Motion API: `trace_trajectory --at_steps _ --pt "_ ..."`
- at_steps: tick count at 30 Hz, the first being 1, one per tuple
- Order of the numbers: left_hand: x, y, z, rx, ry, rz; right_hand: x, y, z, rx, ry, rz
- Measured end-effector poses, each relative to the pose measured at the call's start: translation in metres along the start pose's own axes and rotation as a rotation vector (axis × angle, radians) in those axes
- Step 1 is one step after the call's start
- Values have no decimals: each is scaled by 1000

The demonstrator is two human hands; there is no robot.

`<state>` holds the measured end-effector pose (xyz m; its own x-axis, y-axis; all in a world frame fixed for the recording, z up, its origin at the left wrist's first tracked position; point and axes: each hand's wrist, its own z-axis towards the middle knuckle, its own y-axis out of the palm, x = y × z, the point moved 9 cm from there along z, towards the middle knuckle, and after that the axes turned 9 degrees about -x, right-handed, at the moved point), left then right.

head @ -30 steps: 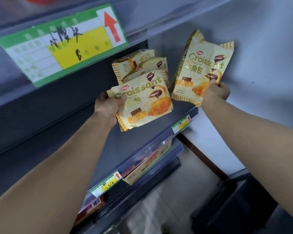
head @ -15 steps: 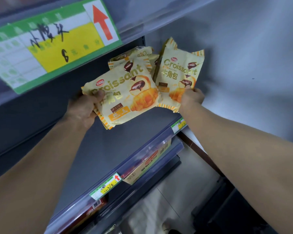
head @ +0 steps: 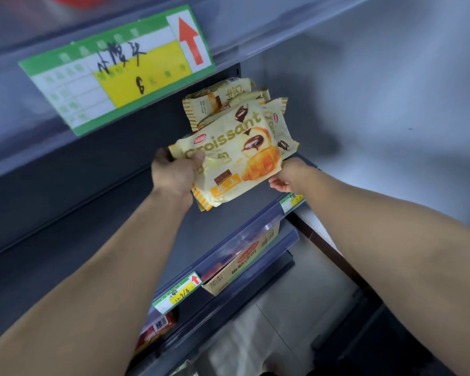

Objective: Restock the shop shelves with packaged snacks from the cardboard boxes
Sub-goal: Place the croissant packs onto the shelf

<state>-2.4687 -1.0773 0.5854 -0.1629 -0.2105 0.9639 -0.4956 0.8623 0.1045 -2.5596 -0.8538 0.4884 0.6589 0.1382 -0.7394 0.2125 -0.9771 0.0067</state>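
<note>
The left hand (head: 174,173) grips the croissant pack (head: 229,161), its long axis slanting toward the far stacked packs (head: 220,100); the right hand (head: 285,177), just beside it, hides its fingers.

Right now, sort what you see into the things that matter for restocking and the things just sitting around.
Job in hand:
- croissant packs held in the left hand
- right hand under their edge
- croissant packs already shelved
- shelf

Just there:
- big price tag
- small price tag
- cardboard box below
</note>
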Motion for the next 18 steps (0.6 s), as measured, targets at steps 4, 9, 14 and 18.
trace_trajectory --at_steps 4,9,14,18 --pt "-14 28 5 10 -5 -1 -6 -36 8 93 -102 137" --pt "-22 62 11 -23 7 8 -18 -70 8 238 -262 213" --pt "-38 84 18 -49 3 38 -33 -66 6 212 -295 63" --pt "-55 91 19 -123 -72 122 -42 -69 3 368 -344 -199"
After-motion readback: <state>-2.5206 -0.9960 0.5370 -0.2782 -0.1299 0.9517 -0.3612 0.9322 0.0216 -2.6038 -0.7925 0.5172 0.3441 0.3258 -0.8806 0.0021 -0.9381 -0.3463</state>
